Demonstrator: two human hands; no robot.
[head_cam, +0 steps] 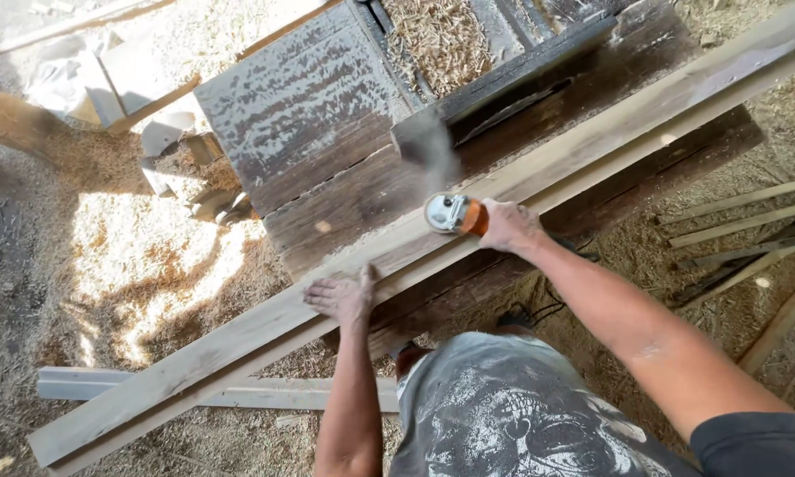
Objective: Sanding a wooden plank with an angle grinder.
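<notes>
Outdoors, a person's right hand (509, 225), fingers wrapped around an orange power sander (455, 214), is pressing it onto a long pale plank (238, 340) lying diagonally across a dark wooden worktop (327, 132), while the left hand (344, 296), fingers spread flat, is steadying the plank above sawdust-covered ground (132, 256).
</notes>
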